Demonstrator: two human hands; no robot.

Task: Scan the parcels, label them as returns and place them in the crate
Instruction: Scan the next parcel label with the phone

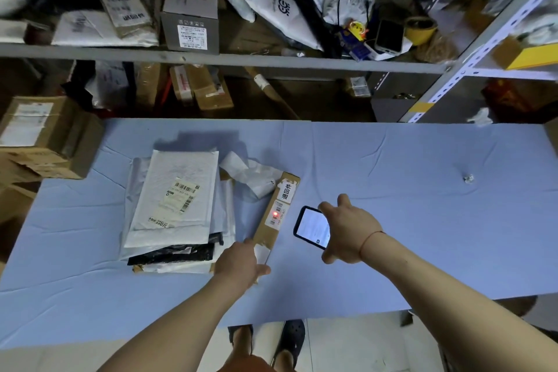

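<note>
A long brown cardboard parcel (273, 217) lies on the blue-covered table (407, 220), tilted up on its near end. It bears a white return sticker and a barcode label with a red scan dot on it. My left hand (241, 264) grips the parcel's near end. My right hand (351, 231) holds a handheld scanner (311, 228) with a lit screen, just right of the parcel. To the left lies a pile of parcels topped by a white padded mailer (178, 199). No crate is in view.
Crumpled white paper (250, 172) lies behind the brown parcel. Stacked cardboard boxes (45, 136) stand at the table's left edge. Metal shelves (241, 59) packed with parcels rise behind the table. A small paper scrap (468, 178) lies at the right.
</note>
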